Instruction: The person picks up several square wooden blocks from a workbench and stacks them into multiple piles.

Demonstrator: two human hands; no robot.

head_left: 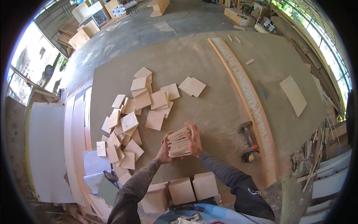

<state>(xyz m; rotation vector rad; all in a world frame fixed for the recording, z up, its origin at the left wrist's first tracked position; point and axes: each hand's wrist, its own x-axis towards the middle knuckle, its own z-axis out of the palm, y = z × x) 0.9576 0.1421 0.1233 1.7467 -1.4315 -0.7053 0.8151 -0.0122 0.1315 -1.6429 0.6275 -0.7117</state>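
Between my two hands is a stack of thin square plywood pieces (pixel 179 144), its layered edges facing up. My left hand (pixel 164 150) presses against the stack's left side. On the opposite side, my right hand (pixel 194 139) grips it with the fingers over the far edge. Loose plywood squares (pixel 154 120) lie scattered and overlapping to the left and ahead of my hands. Close to my body stand three neat piles of similar squares, among them a middle pile (pixel 182 191) and a right pile (pixel 205 185).
A long wooden board (pixel 249 98) with a speckled strip runs along the worktable's right side. Beside it lie a hammer (pixel 247 135) and a tape measure (pixel 248 156). Farther right is a pale flat panel (pixel 293 96). Papers (pixel 96 167) rest at the left edge.
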